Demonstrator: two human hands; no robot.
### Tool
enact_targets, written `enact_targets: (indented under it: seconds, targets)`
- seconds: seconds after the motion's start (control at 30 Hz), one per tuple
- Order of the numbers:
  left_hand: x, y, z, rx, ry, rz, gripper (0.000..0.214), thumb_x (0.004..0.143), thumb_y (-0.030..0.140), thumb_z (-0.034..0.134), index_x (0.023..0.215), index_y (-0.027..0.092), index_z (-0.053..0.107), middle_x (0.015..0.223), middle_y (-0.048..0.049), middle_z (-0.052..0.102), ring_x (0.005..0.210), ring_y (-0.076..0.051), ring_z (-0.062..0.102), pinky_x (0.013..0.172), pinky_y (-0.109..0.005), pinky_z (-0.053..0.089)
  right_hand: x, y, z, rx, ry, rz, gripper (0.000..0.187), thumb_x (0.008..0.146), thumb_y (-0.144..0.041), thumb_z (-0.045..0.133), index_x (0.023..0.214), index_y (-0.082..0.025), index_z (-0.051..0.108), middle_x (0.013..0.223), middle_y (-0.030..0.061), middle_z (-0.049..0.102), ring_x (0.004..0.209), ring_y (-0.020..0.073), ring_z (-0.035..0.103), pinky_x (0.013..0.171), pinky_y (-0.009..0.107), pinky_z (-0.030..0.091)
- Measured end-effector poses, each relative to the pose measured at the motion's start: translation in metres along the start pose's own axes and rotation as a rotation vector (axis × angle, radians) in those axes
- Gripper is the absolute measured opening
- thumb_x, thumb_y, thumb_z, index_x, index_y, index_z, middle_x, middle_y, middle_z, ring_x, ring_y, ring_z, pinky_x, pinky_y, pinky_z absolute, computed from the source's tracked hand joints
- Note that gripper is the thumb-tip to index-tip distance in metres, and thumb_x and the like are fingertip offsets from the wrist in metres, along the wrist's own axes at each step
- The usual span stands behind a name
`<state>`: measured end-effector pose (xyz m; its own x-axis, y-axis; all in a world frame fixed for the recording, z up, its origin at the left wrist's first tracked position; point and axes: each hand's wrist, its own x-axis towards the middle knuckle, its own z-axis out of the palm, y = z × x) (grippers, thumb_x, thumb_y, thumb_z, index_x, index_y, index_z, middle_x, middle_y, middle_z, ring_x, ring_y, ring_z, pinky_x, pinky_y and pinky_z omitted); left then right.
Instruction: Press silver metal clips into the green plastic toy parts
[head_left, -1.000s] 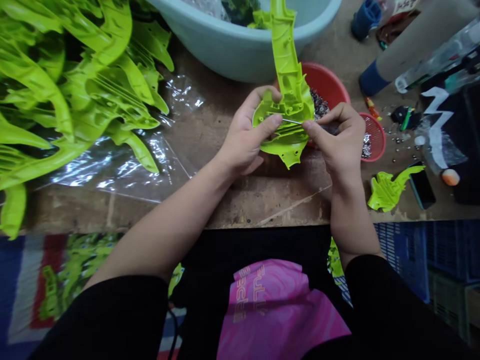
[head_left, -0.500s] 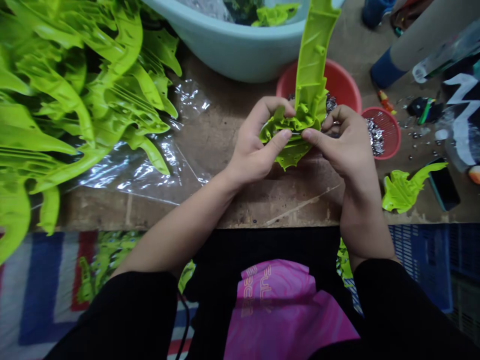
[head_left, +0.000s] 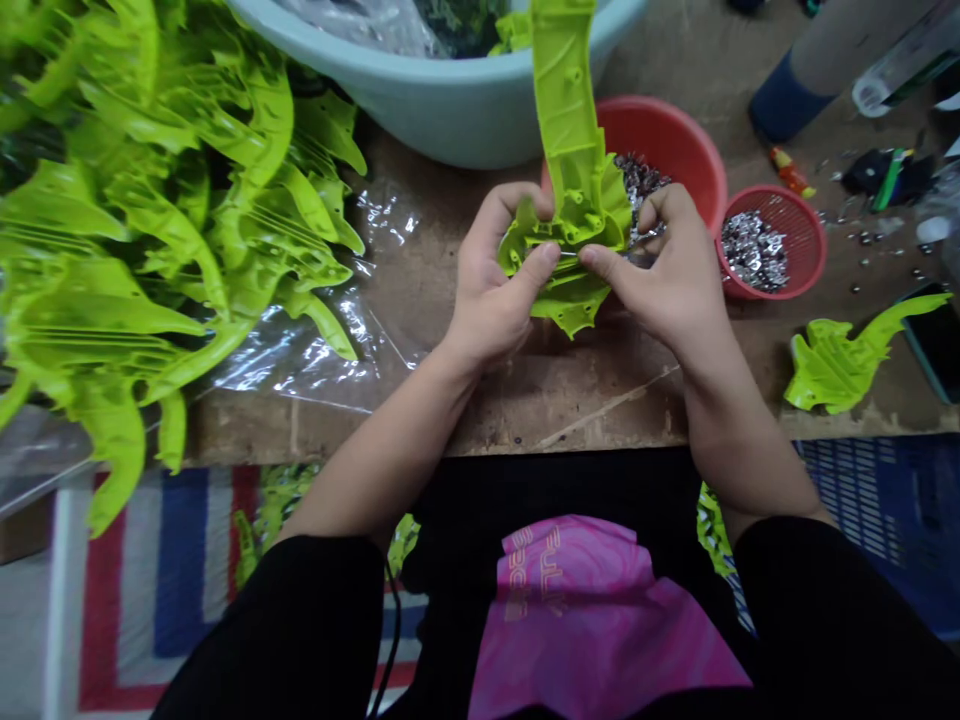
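Green part (head_left: 574,150) held — metal bits (head_left: 750,250) fill basket (head_left: 801,213).

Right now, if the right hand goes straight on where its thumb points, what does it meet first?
The right hand points left across the green plastic part it grips. It would probably meet first the thumb of the left hand, whose tip lies very close; depth is unclear.

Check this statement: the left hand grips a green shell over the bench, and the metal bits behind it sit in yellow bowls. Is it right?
One detail is wrong. In the head view the left hand does grip the green shell over the bench, but the metal bits behind it sit in red bowls, not yellow ones.
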<state>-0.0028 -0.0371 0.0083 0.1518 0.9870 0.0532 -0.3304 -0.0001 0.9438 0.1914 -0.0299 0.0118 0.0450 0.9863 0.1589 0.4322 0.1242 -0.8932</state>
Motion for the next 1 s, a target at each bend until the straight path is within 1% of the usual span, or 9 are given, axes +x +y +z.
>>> enact_targets:
  seconds: [0.1, 0.33, 0.43, 0.53, 0.67, 0.73, 0.8, 0.9, 1.0]
  targets:
    - [0.007, 0.000, 0.001, -0.094, -0.056, -0.040, 0.055, 0.075, 0.052, 0.088, 0.113, 0.029, 0.056, 0.114, -0.0022, 0.070, 0.138, -0.031, 0.066, 0.106, -0.044, 0.061, 0.002, -0.010, -0.002, 0.041, -0.001, -0.002, 0.062, 0.073, -0.074, 0.091, 0.085, -0.025, 0.054, 0.074, -0.0034, 0.054, 0.079, 0.0176, 0.065, 0.068, 0.032, 0.058]
    - [0.017, -0.007, -0.004, -0.159, -0.018, -0.049, 0.049, 0.070, 0.037, 0.089, 0.102, 0.028, 0.053, 0.098, 0.0013, 0.071, 0.119, -0.025, 0.074, 0.096, -0.039, 0.064, 0.001, -0.030, -0.001, 0.450, -0.023, 0.062, 0.080, 0.070, -0.093, 0.077, 0.061, -0.027, 0.034, 0.053, -0.0086, 0.025, 0.044, 0.0046, 0.020, 0.039, 0.026, 0.011]
    - [0.019, -0.011, -0.008, -0.107, 0.005, -0.075, 0.049, 0.068, 0.037, 0.091, 0.100, 0.028, 0.053, 0.095, 0.0008, 0.071, 0.114, -0.025, 0.074, 0.089, -0.037, 0.064, 0.006, -0.028, -0.003, 0.473, -0.067, 0.107, 0.082, 0.066, -0.099, 0.074, 0.059, -0.028, 0.033, 0.051, -0.0082, 0.023, 0.045, 0.0061, 0.017, 0.038, 0.028, 0.013]
    - [0.023, -0.011, -0.013, -0.156, -0.056, -0.096, 0.049, 0.070, 0.043, 0.091, 0.101, 0.028, 0.057, 0.098, 0.0008, 0.071, 0.113, -0.024, 0.071, 0.088, -0.037, 0.061, 0.013, -0.021, -0.010, 0.568, -0.073, 0.102, 0.077, 0.073, -0.104, 0.056, 0.068, -0.028, 0.056, 0.054, -0.0034, 0.043, 0.045, 0.0096, 0.033, 0.038, 0.029, 0.022]
    - [0.021, -0.005, -0.011, -0.253, -0.095, -0.126, 0.039, 0.075, 0.038, 0.082, 0.100, 0.024, 0.057, 0.100, 0.0000, 0.068, 0.109, -0.023, 0.070, 0.089, -0.036, 0.060, 0.016, -0.010, -0.013, 0.412, 0.163, -0.004, 0.083, 0.092, -0.097, 0.029, 0.104, -0.025, 0.070, 0.064, -0.0005, 0.056, 0.044, 0.0114, 0.043, 0.040, 0.032, 0.028]
    - [0.018, -0.001, -0.008, -0.257, -0.097, -0.138, 0.032, 0.079, 0.032, 0.073, 0.102, 0.023, 0.054, 0.099, 0.0004, 0.065, 0.105, -0.021, 0.073, 0.087, -0.035, 0.062, 0.013, -0.008, -0.008, 0.311, 0.331, -0.111, 0.072, 0.098, -0.090, 0.034, 0.108, -0.027, 0.067, 0.057, -0.0054, 0.043, 0.042, 0.0113, 0.037, 0.043, 0.030, 0.028]
    - [0.016, 0.001, -0.006, -0.259, -0.106, -0.150, 0.025, 0.083, 0.025, 0.064, 0.103, 0.021, 0.050, 0.096, 0.0008, 0.062, 0.098, -0.019, 0.074, 0.088, -0.036, 0.063, 0.009, -0.010, -0.002, 0.276, 0.400, -0.238, 0.052, 0.104, -0.078, 0.047, 0.109, -0.029, 0.064, 0.060, -0.0059, 0.048, 0.048, 0.0129, 0.047, 0.050, 0.029, 0.038]
    - [0.015, 0.001, -0.006, -0.266, -0.105, -0.167, 0.023, 0.084, 0.018, 0.057, 0.104, 0.020, 0.047, 0.097, -0.0002, 0.060, 0.106, -0.024, 0.077, 0.095, -0.049, 0.065, 0.002, -0.016, 0.002, 0.296, 0.309, -0.338, 0.031, 0.104, -0.062, 0.064, 0.104, -0.031, 0.060, 0.097, -0.0001, 0.073, 0.090, 0.0172, 0.072, 0.082, 0.033, 0.058]
    - [0.015, 0.001, -0.012, -0.280, -0.133, -0.165, 0.029, 0.082, 0.022, 0.064, 0.107, 0.020, 0.051, 0.107, -0.0038, 0.066, 0.129, -0.035, 0.073, 0.103, -0.059, 0.064, -0.001, -0.019, 0.004, 0.308, 0.119, -0.266, 0.055, 0.082, -0.069, 0.086, 0.101, -0.029, 0.054, 0.117, 0.0020, 0.073, 0.108, 0.0198, 0.071, 0.102, 0.039, 0.058]
